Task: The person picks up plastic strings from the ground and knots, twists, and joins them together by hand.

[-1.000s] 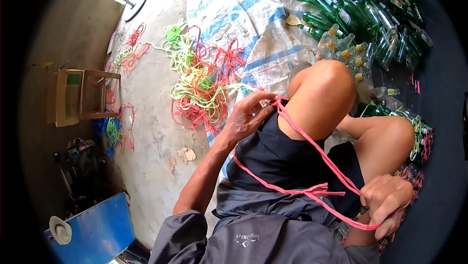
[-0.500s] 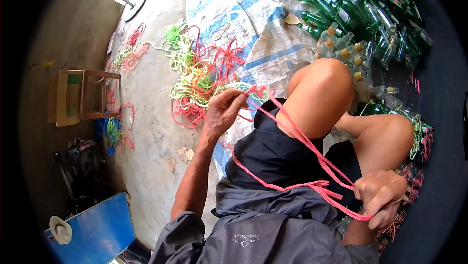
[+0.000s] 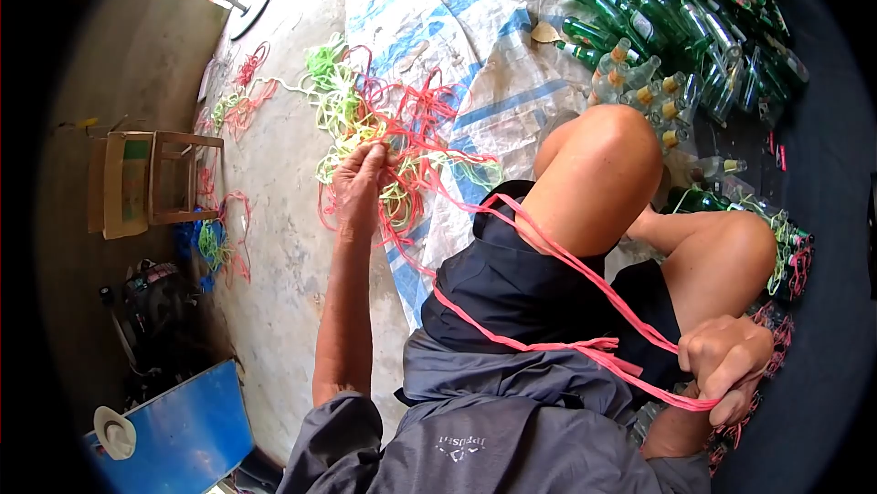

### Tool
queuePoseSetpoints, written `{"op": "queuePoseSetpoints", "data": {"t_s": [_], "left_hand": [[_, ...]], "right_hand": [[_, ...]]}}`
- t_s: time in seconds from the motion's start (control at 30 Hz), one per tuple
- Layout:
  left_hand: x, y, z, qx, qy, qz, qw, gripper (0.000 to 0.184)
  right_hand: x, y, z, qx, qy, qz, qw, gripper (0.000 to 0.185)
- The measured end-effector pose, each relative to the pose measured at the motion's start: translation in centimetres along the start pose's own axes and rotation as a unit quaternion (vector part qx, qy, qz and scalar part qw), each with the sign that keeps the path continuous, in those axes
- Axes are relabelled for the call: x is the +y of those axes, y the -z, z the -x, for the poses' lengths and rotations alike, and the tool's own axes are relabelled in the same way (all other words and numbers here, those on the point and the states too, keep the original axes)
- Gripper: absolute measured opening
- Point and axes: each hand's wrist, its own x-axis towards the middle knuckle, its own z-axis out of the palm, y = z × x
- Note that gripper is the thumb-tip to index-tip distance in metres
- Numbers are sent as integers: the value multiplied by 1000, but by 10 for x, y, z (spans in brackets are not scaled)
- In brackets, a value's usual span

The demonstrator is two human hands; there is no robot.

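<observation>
Pink cord (image 3: 585,268) runs in long strands across my bent knee and dark shorts. My right hand (image 3: 726,362) is closed round a looped end of it, at the lower right. Over the tangled pile of green and red cord (image 3: 343,115) on the floor, my left hand (image 3: 361,179) pinches a pink strand between thumb and fingers. From there the strand slopes down toward my knee. A short cut-looking end (image 3: 603,345) lies above my lap, beside the lower strand.
Many green bottles (image 3: 639,15) and clear bottles (image 3: 639,92) lie beyond my knees on a blue-striped sheet (image 3: 512,110). Netted bottles (image 3: 790,261) stand at the right. On the left are a wooden frame (image 3: 174,217), a backpack (image 3: 151,302) and a hat (image 3: 114,432) on a blue board (image 3: 196,421).
My left hand has moved left from beside my knee to the cord pile, drawing a pink strand out with it. My right hand has stayed nearly in place, holding the loop.
</observation>
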Motion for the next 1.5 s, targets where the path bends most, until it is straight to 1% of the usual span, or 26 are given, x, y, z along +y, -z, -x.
{"op": "queuePoseSetpoints", "data": {"t_s": [0.07,0.13,0.3,0.37,0.4,0.47,0.57,0.67,0.7,0.8,0.87,0.93,0.97,1.17,1.27,1.5], "left_hand": [[3,10,-4,4,-3,59,998,15],[7,18,-9,39,5,73,997,13],[9,40,-16,66,-7,108,992,13],[8,53,-20,54,-3,154,987,13],[7,60,-22,48,-1,177,983,13],[2,75,-28,76,17,195,978,13],[-1,86,-31,108,51,204,972,12],[-10,99,-37,107,57,229,966,12],[-13,104,-40,106,65,226,966,12],[-25,126,-49,106,83,226,965,12],[-28,132,-54,106,87,240,961,13],[-30,134,-57,135,93,240,957,13],[-30,134,-58,146,93,242,955,14],[-43,155,-75,162,92,263,947,12],[-44,157,-76,171,87,256,947,10],[-43,152,-77,200,91,248,943,5]], "right_hand": [[0,2,1,0,2,-4,1000,34],[-1,5,2,0,4,-11,1000,33],[-11,19,8,-3,6,-23,1000,31],[-15,17,9,16,0,-30,999,30],[-15,18,10,10,1,-37,999,30],[-14,22,12,-4,5,-52,999,30],[-19,27,19,4,9,-46,999,29],[-24,31,24,18,16,-45,999,29],[-27,29,27,46,22,-37,998,25],[-35,26,35,117,38,-7,992,23],[-39,23,37,159,46,0,986,27],[-42,20,40,197,57,2,979,31],[-43,20,42,207,54,8,977,36],[-54,23,53,254,84,27,963,41],[-58,26,56,267,103,22,958,43],[-60,28,61,285,108,17,952,43]]}}
